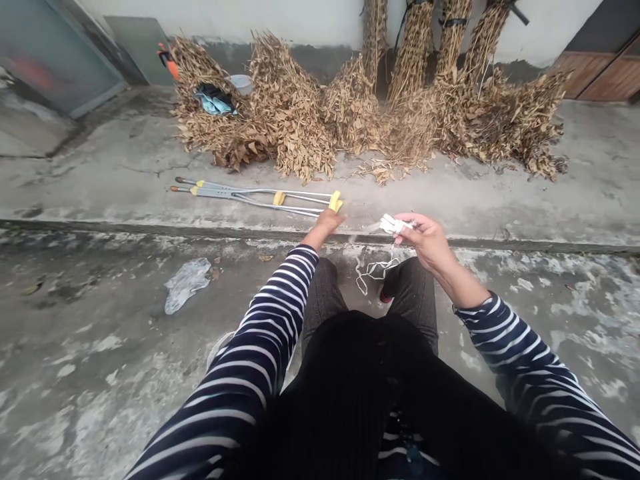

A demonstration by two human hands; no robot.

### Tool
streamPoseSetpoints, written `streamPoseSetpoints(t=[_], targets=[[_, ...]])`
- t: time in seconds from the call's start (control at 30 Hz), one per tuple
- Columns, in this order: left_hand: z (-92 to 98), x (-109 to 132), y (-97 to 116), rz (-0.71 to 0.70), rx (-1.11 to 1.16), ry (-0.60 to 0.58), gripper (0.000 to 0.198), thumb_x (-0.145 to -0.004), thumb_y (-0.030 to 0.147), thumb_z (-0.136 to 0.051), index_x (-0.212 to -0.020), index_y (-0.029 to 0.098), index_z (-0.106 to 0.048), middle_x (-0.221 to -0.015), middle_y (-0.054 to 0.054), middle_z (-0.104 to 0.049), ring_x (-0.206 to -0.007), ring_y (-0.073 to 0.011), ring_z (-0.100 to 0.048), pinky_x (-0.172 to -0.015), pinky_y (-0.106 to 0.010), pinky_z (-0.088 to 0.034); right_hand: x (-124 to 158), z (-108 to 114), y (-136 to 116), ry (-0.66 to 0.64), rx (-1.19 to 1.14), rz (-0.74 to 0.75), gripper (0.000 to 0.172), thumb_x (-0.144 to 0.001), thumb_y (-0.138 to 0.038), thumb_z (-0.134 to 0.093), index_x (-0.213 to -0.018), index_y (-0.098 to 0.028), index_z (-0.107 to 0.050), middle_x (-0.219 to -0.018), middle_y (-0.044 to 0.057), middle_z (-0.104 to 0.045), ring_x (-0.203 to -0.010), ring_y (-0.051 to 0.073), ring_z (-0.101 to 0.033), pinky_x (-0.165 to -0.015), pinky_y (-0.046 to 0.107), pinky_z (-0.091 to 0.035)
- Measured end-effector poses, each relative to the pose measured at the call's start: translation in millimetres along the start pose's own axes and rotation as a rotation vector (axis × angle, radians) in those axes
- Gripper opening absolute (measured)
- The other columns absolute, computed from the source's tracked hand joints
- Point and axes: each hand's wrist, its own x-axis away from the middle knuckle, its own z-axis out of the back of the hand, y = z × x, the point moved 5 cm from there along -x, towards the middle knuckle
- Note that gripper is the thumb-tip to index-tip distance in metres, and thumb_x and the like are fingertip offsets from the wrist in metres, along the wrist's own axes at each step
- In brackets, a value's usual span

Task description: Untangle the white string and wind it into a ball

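Observation:
My right hand point(425, 243) is closed around a small wound bundle of flat white cord point(393, 225). A loose tail of the same cord point(373, 272) dangles in loops between my knees. To the left, my left hand point(325, 225) has its fingers curled together; what they pinch, if anything, is hidden. A faint blurred white streak shows between the two hands. Just beyond my left hand lies a pair of grey metal crutches point(235, 193) with yellow pads. The hand overlaps their near end in view, and I cannot tell whether it touches them.
Dried plant bundles point(295, 113) lean along the wall, with a blue and black cloth point(215, 99) and a white bowl point(241, 84) among them. A low concrete step edge point(480, 245) runs before my feet. A clear plastic bag point(187, 285) lies on the ground at left.

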Motion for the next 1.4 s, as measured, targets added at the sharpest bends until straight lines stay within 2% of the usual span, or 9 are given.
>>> streamPoseSetpoints(t=[0.13,0.23,0.37,0.47,0.57,0.77,1.07,1.27,1.4], targets=[[-20.8,31.0,2.1,-0.099,-0.049,-0.032,0.019,-0.083,0.004,-0.073,-0.1,0.012,-0.07,-0.099,-0.008,-0.074,-0.101,-0.0194,-0.067,-0.087,-0.029,-0.053,-13.6,-0.6,-0.6,0.022,-0.006,-0.057,0.053,-0.053,-0.053,-0.097,-0.089,-0.019,-0.079,-0.066,0.001,-0.072,-0.056,0.013,-0.064,-0.062,0.03,-0.058],[-65.3,68.2,15.0,-0.276,0.144,-0.369,0.048,-0.076,0.007,-0.078,-0.122,0.018,-0.069,-0.125,-0.011,-0.072,-0.114,-0.0238,-0.067,-0.079,-0.028,-0.058,-21.1,-5.0,-1.1,0.026,0.001,-0.034,0.051,-0.052,-0.052,-0.097,-0.085,-0.019,-0.079,-0.069,0.001,-0.074,-0.054,0.012,-0.062,-0.058,0.029,-0.057],[-87.2,90.1,26.1,-0.323,0.336,-0.344,0.037,-0.078,0.011,-0.076,-0.114,0.013,-0.069,-0.102,-0.008,-0.077,-0.09,-0.0186,-0.072,-0.072,-0.025,-0.058,-24.1,-11.2,-4.5,-0.008,0.013,0.014,0.043,-0.056,-0.046,-0.096,-0.084,-0.019,-0.078,-0.074,0.002,-0.076,-0.054,0.011,-0.062,-0.056,0.028,-0.056],[-87.2,90.3,27.8,-0.292,0.265,-0.311,0.006,-0.087,0.016,-0.07,-0.086,0.01,-0.07,-0.068,-0.003,-0.071,-0.057,-0.0108,-0.064,-0.059,-0.021,-0.052,-24.6,-8.0,-4.7,0.006,0.077,0.06,0.036,-0.064,-0.044,-0.091,-0.086,-0.019,-0.077,-0.064,0.0,-0.071,-0.053,0.013,-0.063,-0.057,0.029,-0.056],[-85.6,95.4,23.9,-0.258,0.234,-0.391,0.021,-0.093,0.023,-0.064,-0.076,0.011,-0.067,-0.058,-0.002,-0.066,-0.047,-0.0094,-0.059,-0.048,-0.019,-0.045,-25.7,2.8,-0.3,0.097,0.234,0.141,0.029,-0.072,-0.042,-0.082,-0.089,-0.018,-0.077,-0.073,0.002,-0.074,-0.056,0.014,-0.066,-0.058,0.029,-0.056],[-85.2,115.0,5.2,-0.126,0.304,-0.378,0.017,-0.094,0.024,-0.065,-0.084,0.01,-0.067,-0.053,0.001,-0.063,-0.043,-0.01,-0.059,-0.045,-0.019,-0.043,-29.6,8.8,21.8,0.248,0.607,0.322,0.023,-0.087,-0.029,-0.061,-0.098,-0.018,-0.078,-0.097,0.009,-0.077,-0.065,0.018,-0.07,-0.063,0.031,-0.056],[-63.4,138.8,21.4,-0.122,0.278,-0.5,0.022,-0.089,0.032,-0.074,-0.084,0.01,-0.071,-0.062,-0.004,-0.069,-0.053,-0.0128,-0.065,-0.046,-0.02,-0.041,-45.0,6.3,33.4,0.094,1.11,0.692,0.032,-0.103,-0.024,-0.043,-0.11,-0.017,-0.073,-0.113,0.02,-0.073,-0.107,0.032,-0.069,-0.097,0.049,-0.056],[-43.8,123.4,73.9,-0.138,0.393,-0.497,0.014,-0.093,0.022,-0.068,-0.09,0.009,-0.071,-0.069,-0.005,-0.07,-0.056,-0.009,-0.064,-0.047,-0.017,-0.036,-13.5,5.5,35.0,-0.153,1.018,0.702,0.028,-0.104,-0.03,-0.046,-0.106,-0.021,-0.072,-0.11,0.014,-0.075,-0.105,0.028,-0.07,-0.095,0.046,-0.057],[-45.4,91.1,84.2,-0.05,0.463,-0.448,0.01,-0.094,0.015,-0.064,-0.096,0.008,-0.07,-0.072,-0.004,-0.07,-0.061,-0.0076,-0.066,-0.052,-0.015,-0.042,-3.6,4.6,31.2,-0.132,0.702,0.464,0.033,-0.096,-0.045,-0.063,-0.12,-0.022,-0.067,-0.103,0.009,-0.076,-0.086,0.025,-0.071,-0.078,0.041,-0.061]])
